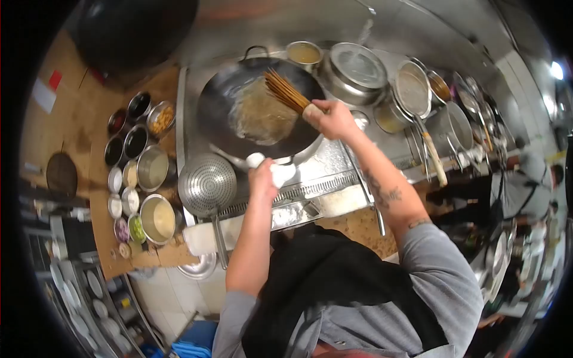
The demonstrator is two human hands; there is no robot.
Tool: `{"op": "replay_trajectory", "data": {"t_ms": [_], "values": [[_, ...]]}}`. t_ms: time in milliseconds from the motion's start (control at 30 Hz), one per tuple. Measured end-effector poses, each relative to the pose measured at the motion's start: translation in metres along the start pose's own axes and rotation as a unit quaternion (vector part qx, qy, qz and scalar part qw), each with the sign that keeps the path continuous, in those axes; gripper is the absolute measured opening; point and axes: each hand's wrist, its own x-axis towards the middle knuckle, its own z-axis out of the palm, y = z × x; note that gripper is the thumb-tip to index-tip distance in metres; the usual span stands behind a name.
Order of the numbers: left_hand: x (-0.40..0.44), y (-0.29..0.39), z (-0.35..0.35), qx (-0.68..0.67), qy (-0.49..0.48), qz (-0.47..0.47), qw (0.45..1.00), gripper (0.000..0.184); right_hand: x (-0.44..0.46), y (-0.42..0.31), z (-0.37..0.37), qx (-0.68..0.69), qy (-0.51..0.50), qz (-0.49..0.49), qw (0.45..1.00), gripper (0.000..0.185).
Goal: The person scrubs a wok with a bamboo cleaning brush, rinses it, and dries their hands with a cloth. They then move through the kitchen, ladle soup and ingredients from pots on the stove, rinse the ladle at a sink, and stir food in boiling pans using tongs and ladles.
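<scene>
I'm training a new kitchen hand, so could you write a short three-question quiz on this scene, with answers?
1. True or false: the right hand holds the bamboo brush over the wok.

2. Multiple choice: what is the left hand holding near the wok's rim?
A) A ladle
B) A white cloth
C) A steel lid

3. Fill in the blank: the perforated strainer is nearer to the ____ hand.

Key: 1. True; 2. B; 3. left
</scene>
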Motion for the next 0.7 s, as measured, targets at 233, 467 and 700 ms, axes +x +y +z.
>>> {"op": "replay_trajectory", "data": {"t_ms": [233,467,700], "values": [[-0.017,0.041,-0.069,0.085,-0.036,-0.033,0.995,0.02,-0.185,0.082,-0.003,0.344,0.061,0.123,0.929,0.055],[-0.052,0.079,-0.067,0.217,-0.036,0.03,0.975,0.026,-0.227,0.057,0.0,0.304,0.089,0.068,0.946,0.056],[-0.076,0.096,-0.045,0.342,-0.017,0.131,0.93,0.028,-0.162,-0.002,0.03,0.13,-0.006,-0.025,0.991,0.055]]}}
